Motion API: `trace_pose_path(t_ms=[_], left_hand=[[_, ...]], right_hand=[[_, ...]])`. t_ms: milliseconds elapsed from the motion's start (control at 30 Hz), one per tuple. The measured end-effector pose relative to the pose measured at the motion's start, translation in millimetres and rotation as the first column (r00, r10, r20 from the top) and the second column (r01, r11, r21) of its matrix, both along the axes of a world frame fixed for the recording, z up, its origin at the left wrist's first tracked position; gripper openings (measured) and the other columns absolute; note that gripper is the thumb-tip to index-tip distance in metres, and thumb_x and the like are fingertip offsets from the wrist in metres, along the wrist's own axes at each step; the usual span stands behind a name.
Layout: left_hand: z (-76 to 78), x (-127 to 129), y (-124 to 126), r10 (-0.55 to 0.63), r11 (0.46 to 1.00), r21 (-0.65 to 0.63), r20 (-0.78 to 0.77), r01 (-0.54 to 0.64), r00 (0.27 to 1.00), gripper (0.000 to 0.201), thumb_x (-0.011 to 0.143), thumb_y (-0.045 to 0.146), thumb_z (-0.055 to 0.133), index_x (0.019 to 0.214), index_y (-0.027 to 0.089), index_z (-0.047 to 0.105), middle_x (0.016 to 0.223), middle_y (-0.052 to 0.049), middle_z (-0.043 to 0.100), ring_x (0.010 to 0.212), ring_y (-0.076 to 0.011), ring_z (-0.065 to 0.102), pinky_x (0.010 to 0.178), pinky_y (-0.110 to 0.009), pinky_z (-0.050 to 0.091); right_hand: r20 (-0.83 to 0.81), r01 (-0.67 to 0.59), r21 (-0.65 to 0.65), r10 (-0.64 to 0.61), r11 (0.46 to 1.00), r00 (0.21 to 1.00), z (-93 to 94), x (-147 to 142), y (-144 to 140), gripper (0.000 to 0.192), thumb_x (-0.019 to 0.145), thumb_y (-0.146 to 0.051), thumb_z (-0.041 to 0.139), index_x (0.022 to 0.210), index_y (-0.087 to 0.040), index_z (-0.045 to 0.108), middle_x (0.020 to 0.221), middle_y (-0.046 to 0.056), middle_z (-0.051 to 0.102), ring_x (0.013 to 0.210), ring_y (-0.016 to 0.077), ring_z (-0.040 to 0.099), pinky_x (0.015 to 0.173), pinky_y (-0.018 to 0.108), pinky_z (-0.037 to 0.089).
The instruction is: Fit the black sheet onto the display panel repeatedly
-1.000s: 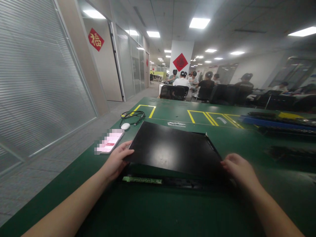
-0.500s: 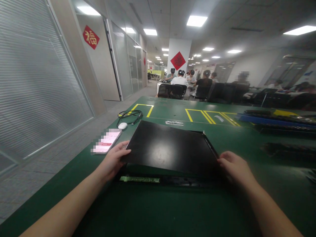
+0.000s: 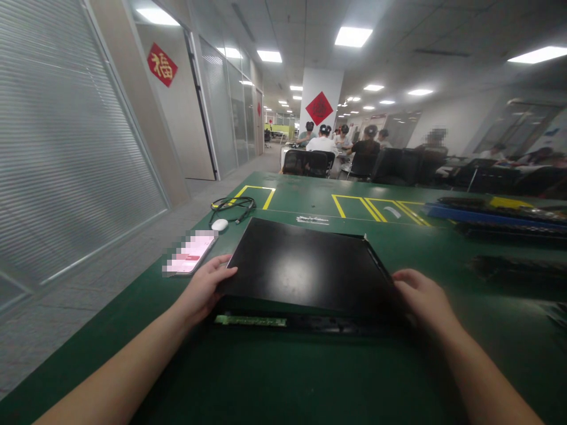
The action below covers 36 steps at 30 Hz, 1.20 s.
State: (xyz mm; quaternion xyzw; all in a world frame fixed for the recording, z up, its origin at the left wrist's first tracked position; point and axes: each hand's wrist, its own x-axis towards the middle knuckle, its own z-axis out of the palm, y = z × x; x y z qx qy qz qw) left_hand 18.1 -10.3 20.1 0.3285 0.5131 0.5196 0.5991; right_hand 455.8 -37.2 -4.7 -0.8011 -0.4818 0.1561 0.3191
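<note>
1. Centrally, both forearms are reaching forward from the bottom corners of the view and converging on a black panel (image 3: pixel 305 268) that is lying on a green table (image 3: pixel 310 378).
2. Left hand (image 3: pixel 204 288): it is resting palm-down at the panel's near left corner, with the thumb lying on top along the edge and the fingers curling out of sight below it; it is gripping that corner.
3. Right hand (image 3: pixel 420 298): it is curling over the panel's near right corner, knuckles up, with the fingertips hidden against the edge; it is clasping that corner.
4. Panel: it is spanning the gap between the two hands, its glossy top face reflecting the ceiling light. Its near edge is sitting slightly above a dark base (image 3: pixel 310 323) beneath it, which is showing a green strip (image 3: pixel 250 321) just beside the left hand.
5. Phone (image 3: pixel 190 254): it is lying on the table just beyond the left hand, apart from the panel's left edge.
6. Mouse (image 3: pixel 220 224) and cable (image 3: pixel 234 205): they are lying farther out on the table, past the phone.
7. Yellow markings (image 3: pixel 376 209): they are outlining boxes on the table beyond the panel.
8. Seated people (image 3: pixel 323 144): they are working at desks well apart, in the background.
</note>
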Motion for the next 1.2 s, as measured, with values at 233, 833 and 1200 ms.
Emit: trace_pose_path(t_ms=[233, 833, 1200], left_hand=[[-2.1, -1, 0, -0.027, 1.000, 0.009, -0.044, 0.028, 0.999, 0.038, 0.072, 0.005, 0.066, 0.108, 0.015, 0.060, 0.079, -0.007, 0.076, 0.061, -0.0211, 0.073, 0.050, -0.026, 0.056], [4.7, 5, -2, -0.054, 0.998, -0.016, -0.042, 0.054, 0.998, 0.064, 0.084, -0.003, 0.054, 0.145, 0.013, 0.043, 0.083, -0.008, 0.079, 0.063, -0.0198, 0.074, 0.053, -0.025, 0.058], [0.5, 1, 0, -0.055, 0.998, -0.028, -0.098, 0.052, 0.994, 0.058, 0.079, 0.000, 0.056, 0.134, 0.018, 0.047, 0.073, -0.004, 0.076, 0.059, -0.0221, 0.073, 0.048, -0.027, 0.057]], right_hand=[[0.016, -0.084, 0.044, 0.083, 0.995, 0.996, -16.6, 9, 10, 0.025, 0.064, -0.021, 0.066, 0.085, -0.022, 0.077, 0.098, 0.009, 0.068, 0.105, 0.0288, 0.061, 0.096, 0.039, 0.045], [-0.074, -0.162, -0.034, 0.159, 0.986, 0.985, -38.9, 22, 17, 0.049, 0.058, -0.006, 0.052, 0.097, -0.020, 0.078, 0.097, 0.006, 0.076, 0.097, 0.0237, 0.069, 0.084, 0.028, 0.051], [-0.055, -0.129, -0.029, 0.128, 0.991, 0.990, -38.1, 23, 16, 0.043, 0.060, -0.007, 0.055, 0.095, -0.019, 0.078, 0.095, 0.008, 0.075, 0.094, 0.0235, 0.069, 0.081, 0.028, 0.051]])
